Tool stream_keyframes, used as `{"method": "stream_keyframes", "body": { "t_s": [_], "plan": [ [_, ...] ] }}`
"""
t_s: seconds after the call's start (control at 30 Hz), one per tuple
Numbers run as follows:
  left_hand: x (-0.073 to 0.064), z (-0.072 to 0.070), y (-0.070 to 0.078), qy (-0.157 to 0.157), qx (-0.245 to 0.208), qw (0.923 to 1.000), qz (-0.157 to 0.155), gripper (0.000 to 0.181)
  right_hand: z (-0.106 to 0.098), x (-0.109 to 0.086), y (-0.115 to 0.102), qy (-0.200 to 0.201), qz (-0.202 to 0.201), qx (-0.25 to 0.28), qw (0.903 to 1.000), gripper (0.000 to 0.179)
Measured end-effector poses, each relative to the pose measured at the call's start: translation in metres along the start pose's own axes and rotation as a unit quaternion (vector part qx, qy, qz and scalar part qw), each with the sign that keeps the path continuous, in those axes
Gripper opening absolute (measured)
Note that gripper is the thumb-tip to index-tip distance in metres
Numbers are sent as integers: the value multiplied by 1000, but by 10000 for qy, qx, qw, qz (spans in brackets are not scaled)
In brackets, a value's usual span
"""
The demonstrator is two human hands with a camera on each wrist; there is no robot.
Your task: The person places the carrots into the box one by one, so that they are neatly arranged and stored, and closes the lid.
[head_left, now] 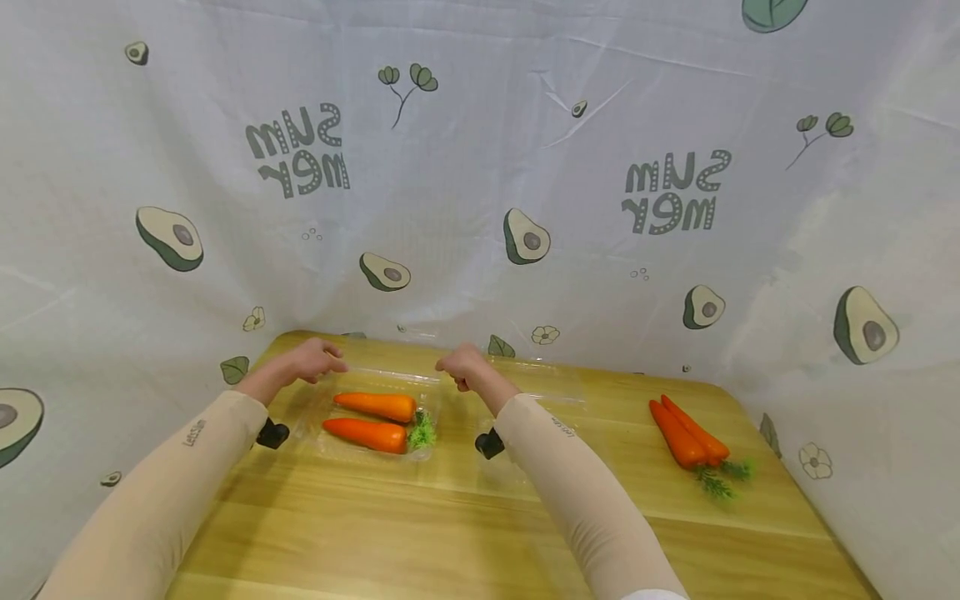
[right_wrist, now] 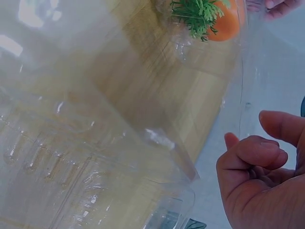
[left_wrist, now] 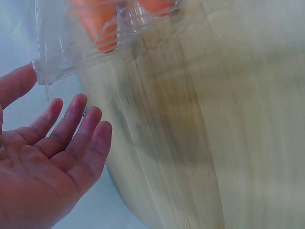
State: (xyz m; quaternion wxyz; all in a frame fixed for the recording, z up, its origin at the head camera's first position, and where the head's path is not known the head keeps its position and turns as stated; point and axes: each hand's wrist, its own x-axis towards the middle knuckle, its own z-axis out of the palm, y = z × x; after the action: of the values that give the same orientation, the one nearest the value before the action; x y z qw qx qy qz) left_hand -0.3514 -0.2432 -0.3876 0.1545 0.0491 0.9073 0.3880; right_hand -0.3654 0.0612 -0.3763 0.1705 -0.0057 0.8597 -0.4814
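Observation:
In the head view, my left hand (head_left: 318, 360) is at the back left corner of a clear plastic clamshell box (head_left: 318, 454). Two toy carrots, a rear one (head_left: 378, 406) and a front one (head_left: 367, 435) with a green top (head_left: 422, 432), lie inside. The left wrist view shows the left hand (left_wrist: 52, 157) with fingers spread loosely and its thumb at the box's corner (left_wrist: 47, 76). My right hand (head_left: 467, 367) is near the back right corner. In the right wrist view, that hand (right_wrist: 262, 176) has curled fingers, a separate thumb and nothing visibly held.
A second clear plastic box (head_left: 536, 379) is partly hidden beneath my right forearm. Two more toy carrots (head_left: 686, 437) with green tops lie at the table's right. Behind the wooden table (head_left: 360, 533) hangs a printed white curtain (head_left: 450, 167).

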Motion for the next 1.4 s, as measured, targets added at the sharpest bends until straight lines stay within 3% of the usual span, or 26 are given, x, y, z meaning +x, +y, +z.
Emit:
{"method": "stream_keyframes", "body": {
  "t_s": [0.33,0.6,0.87,1.13,1.4],
  "plan": [
    [-5,-2,-1,158,-150,9997,98,46,0,1,0,215,-21,61,9997,22],
    [-6,-5,0,309,2,9993,228,52,-1,0,-2,375,-48,-12,9993,27],
    [-6,-5,1,535,94,9979,345,31,-4,1,-4,478,-78,-333,9983,26],
    [-8,-7,5,753,282,9961,365,32,-5,0,-4,448,-227,-410,9979,51],
    [-8,-8,7,1077,174,9932,408,28,-7,-3,-7,511,-346,-697,9957,56]
  ]
}}
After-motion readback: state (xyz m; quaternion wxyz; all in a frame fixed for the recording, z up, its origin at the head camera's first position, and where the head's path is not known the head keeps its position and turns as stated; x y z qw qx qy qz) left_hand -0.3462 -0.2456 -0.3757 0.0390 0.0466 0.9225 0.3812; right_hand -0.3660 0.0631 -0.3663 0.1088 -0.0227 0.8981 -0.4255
